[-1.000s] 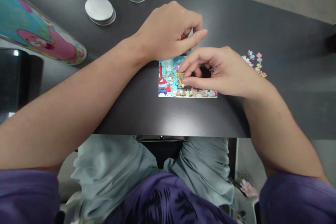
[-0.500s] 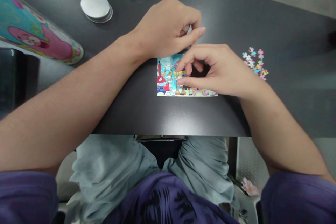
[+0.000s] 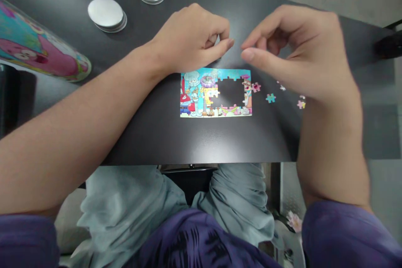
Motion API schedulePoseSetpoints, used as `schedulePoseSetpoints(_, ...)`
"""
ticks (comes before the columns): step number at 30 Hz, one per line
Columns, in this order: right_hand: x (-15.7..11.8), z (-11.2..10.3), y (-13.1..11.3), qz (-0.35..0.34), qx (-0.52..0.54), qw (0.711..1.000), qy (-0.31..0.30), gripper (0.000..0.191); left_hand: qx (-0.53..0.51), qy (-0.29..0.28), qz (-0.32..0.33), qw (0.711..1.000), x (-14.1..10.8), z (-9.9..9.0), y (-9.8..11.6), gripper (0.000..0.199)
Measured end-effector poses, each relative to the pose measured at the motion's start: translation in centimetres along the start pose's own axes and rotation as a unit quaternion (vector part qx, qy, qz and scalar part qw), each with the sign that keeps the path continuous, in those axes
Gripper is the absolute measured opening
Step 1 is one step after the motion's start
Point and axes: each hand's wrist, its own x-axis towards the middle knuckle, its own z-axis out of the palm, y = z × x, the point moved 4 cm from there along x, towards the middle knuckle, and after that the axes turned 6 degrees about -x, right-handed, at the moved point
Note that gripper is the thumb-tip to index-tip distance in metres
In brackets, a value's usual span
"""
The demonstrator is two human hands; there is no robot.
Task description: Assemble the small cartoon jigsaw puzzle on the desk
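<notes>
A flat rectangular cardboard jigsaw puzzle (image 3: 194,100) with a bright cartoon print lies near the middle of the near edge of the dark, smooth-topped table (image 3: 201,142), its border joined around a gap that bares the tabletop. Just off its right side sits a small pink cardboard piece (image 3: 256,87), with a light-blue cardboard piece (image 3: 270,98) and a pink-and-yellow cardboard piece (image 3: 301,104) farther right; the right hand and wrist partly cover others. The left hand (image 3: 196,39) is loosely curled by the puzzle's far edge, and whether it grips anything cannot be told. The right hand (image 3: 301,46) is raised, fingers bent, thumb and fingertips nearly meeting; anything tiny between them cannot be made out. Toward the table's far edge, left, are two stacks of round silver discs (image 3: 106,11). A large blue-and-pink printed cylinder (image 3: 44,46) is cut off at left, any contents out of sight, as is a glossy black object (image 3: 8,96); a dark object (image 3: 389,46) by the table's far right corner is hard to identify
</notes>
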Motion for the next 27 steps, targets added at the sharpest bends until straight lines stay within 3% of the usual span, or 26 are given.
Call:
schedulePoseSetpoints(5,-0.6,-5.6,2.5,0.075,-0.126,0.989,0.023,0.022,-0.053,0.022,0.014,0.998,-0.3,0.0,-1.1,0.044)
schedulePoseSetpoints(10,-1.8,-9.0,6.2,0.213,-0.178,0.957,-0.080,0.015,-0.049,0.026,0.014,0.998,-0.4,0.2,-1.9,0.052)
schedulePoseSetpoints(14,-2.7,-9.7,8.6,0.268,-0.173,0.934,-0.159,0.025,-0.040,0.026,-0.002,0.999,-0.4,0.1,-2.2,0.053)
schedulePoseSetpoints(18,-3.3,-10.5,10.0,0.292,-0.184,0.923,-0.167,0.032,-0.046,0.023,0.000,0.999,-0.5,0.0,-1.7,0.053)
schedulePoseSetpoints(22,-3.7,-11.1,10.2,0.321,-0.207,0.908,-0.172,0.027,-0.046,0.032,-0.012,0.998,-0.6,-0.2,-1.3,0.057)
schedulePoseSetpoints(27,-3.9,-10.8,9.1,0.370,-0.226,0.877,-0.208,0.020,-0.013,0.017,-0.055,0.998,-0.7,-0.4,-1.0,0.079)
